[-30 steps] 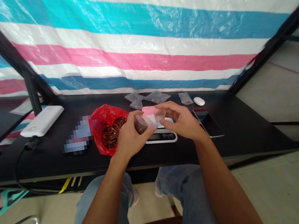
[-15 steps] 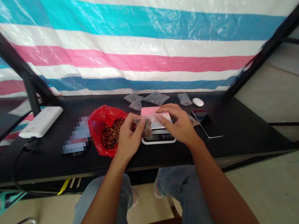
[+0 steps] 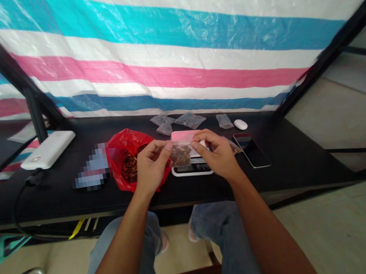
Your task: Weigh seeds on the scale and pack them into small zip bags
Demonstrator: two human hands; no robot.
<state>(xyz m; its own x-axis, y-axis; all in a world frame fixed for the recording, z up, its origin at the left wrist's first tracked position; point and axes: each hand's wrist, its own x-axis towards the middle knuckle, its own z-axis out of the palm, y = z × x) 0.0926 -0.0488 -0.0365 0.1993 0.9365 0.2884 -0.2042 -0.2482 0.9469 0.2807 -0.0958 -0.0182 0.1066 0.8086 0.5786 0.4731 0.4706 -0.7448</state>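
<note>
Between my two hands hangs a small clear zip bag [image 3: 181,155] with brown pieces in its lower part. My left hand [image 3: 152,164] pinches the top left corner between thumb and fingers. At the top right corner, my right hand [image 3: 216,151] is closed on the same bag. Below it lies a white digital scale [image 3: 193,170], partly covered by the bag and my fingers; a pink item [image 3: 180,134] shows at its back. The red plastic bag [image 3: 119,178] beside my left hand is open, full of brown, seed-like pieces. Another filled clear bag [image 3: 235,147] lies partly behind my right hand.
Several clear bags [image 3: 190,120] lie at the back of the black table [image 3: 294,155]. To the right are a small bag [image 3: 224,121], a white mouse-shaped object [image 3: 240,124] and a phone [image 3: 253,151]. A white power bank-like device [image 3: 48,150] with a cable sits left.
My left hand has shifted slightly left, from the bag's side to its top corner. The small bag is now stretched wider between both hands, its contents more visible.
</note>
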